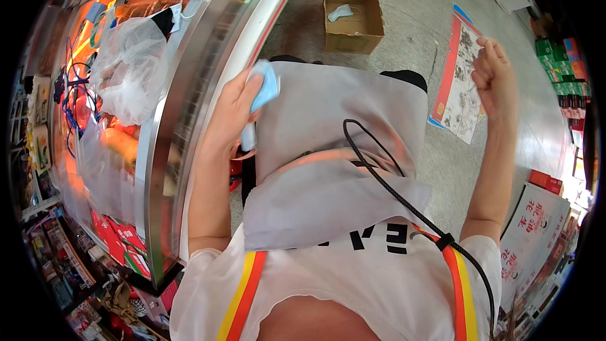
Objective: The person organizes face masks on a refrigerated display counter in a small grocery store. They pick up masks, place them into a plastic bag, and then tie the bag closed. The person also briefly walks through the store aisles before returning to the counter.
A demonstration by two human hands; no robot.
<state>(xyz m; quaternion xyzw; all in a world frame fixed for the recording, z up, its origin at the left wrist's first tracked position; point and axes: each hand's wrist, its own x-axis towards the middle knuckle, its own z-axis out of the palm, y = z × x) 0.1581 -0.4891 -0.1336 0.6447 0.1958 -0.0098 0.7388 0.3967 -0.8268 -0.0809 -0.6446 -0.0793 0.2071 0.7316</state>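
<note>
My left hand [236, 104] is closed around a folded light-blue thing that looks like a disposable face mask [266, 85]. Some of it shows below the fingers, and the palm hides the rest. This hand is beside the white edge of a glass-fronted display counter [189, 57]. My right hand [493, 68] is raised on the other side with its fingers curled in, and I see nothing in it. Behind that hand, a torn, dirty poster [457, 76] lies on the floor. A grey apron [331, 104] covers my lap.
On the floor ahead, an open cardboard box [354, 42] has a blue face mask [341, 13] inside. Clear plastic bags [128, 71] and blue cords [71, 113] lie on the counter. Printed cartons [535, 232] stand at right. A black cord [393, 189] hangs across my front.
</note>
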